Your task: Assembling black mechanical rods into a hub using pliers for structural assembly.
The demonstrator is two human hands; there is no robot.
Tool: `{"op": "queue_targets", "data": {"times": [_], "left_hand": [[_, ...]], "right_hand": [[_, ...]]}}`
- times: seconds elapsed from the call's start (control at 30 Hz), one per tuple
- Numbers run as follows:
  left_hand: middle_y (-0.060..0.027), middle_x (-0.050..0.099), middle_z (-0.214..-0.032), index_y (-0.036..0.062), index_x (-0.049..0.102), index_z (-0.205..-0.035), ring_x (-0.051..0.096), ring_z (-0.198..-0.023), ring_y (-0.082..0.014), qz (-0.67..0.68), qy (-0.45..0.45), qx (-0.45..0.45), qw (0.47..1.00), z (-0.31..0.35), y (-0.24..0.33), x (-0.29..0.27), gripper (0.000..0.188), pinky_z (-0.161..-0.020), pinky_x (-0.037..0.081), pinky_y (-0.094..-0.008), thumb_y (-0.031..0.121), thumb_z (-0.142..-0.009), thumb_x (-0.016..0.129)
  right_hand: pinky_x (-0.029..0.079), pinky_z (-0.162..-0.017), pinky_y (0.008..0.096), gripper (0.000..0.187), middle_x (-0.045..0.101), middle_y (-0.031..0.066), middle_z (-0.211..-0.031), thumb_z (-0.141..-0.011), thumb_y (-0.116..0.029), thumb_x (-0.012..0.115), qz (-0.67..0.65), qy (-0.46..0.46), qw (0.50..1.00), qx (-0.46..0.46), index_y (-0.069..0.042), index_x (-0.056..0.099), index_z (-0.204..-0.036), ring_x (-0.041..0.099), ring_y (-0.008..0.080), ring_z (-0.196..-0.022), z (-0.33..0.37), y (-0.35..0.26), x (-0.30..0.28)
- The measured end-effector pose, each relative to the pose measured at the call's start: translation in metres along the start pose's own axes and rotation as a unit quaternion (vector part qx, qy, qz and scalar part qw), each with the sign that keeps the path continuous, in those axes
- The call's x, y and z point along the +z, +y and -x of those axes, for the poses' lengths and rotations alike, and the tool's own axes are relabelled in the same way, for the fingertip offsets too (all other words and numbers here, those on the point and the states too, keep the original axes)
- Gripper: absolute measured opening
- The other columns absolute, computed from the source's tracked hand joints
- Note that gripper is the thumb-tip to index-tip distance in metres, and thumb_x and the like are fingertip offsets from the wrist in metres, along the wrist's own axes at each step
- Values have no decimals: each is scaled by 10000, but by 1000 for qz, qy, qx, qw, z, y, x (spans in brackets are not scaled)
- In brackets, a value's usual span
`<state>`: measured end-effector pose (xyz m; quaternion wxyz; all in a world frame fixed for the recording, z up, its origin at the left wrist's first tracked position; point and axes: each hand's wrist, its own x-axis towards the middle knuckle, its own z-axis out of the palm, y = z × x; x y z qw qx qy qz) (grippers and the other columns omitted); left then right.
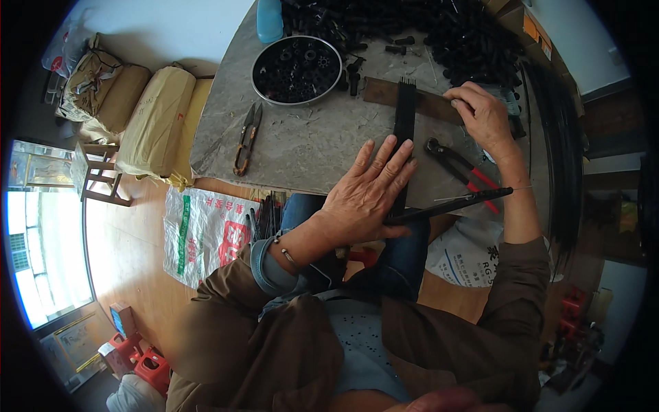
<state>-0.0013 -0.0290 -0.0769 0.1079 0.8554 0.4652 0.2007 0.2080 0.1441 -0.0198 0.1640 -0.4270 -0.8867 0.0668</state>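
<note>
My left hand (371, 189) lies flat with its fingers stretched out, its fingertips resting on a bundle of thin black strips (405, 113) that stands out past the table's front edge. The bundle's far end lies across a flat dark brown bar (381, 92). At the bar's right end is my right hand (482, 117), fingers curled and closed on it. By my left thumb, a second black bundle (456, 204) slants to the right with thin wires at its end. Red-handled pliers (458, 165) lie between my hands.
On the grey table (213, 144) are a metal bowl (255, 82) of small black parts, scissors (244, 144) and a heap of black parts (473, 48). Long black strips (559, 151) hang at the right edge. Sacks (158, 117) and a wooden stool (103, 182) stand left.
</note>
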Motion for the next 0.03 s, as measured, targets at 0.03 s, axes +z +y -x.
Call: {"op": "queue_targets", "data": {"times": [0.03], "left_hand": [[-191, 161, -1542, 6, 309, -1434, 115, -1440, -358, -1, 0, -1, 1000, 0, 0, 0, 1072, -1164, 79, -496, 655, -666, 681]], "right_hand": [[494, -698, 311, 141, 644, 36, -918, -851, -60, 606, 0, -2, 1000, 2, -67, 667, -978, 647, 198, -780, 0, 0, 0]]}}
